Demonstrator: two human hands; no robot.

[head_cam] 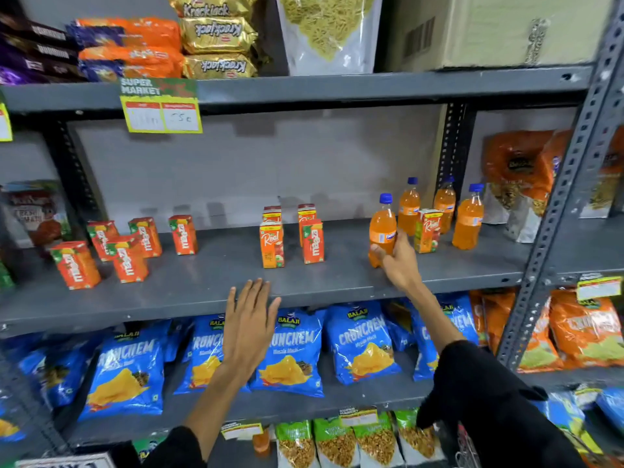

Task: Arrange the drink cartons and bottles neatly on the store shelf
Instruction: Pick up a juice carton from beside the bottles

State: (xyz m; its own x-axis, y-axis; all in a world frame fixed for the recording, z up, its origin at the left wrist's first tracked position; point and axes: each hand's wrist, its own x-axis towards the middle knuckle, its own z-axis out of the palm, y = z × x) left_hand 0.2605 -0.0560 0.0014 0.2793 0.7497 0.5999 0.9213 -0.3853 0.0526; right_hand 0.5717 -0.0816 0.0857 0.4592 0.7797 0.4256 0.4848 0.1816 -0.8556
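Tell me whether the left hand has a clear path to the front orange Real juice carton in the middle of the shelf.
Probably yes. The left hand hovers open at the shelf edge, and only bare grey shelf lies between it and the front orange Real carton.

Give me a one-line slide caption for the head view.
Right hand grips a blue-capped orange soda bottle on the grey metal shelf; open left hand hovers at its front edge.

Grey metal shelving unit here, with a slotted upright post (560,211) on the right as the anchor. Left of the post, a plain grey back wall (253,163) sits behind the middle shelf board (202,285). Up and left of it hangs a green-yellow price tag (160,106). A cardboard box (499,28) sits top right beside the post.
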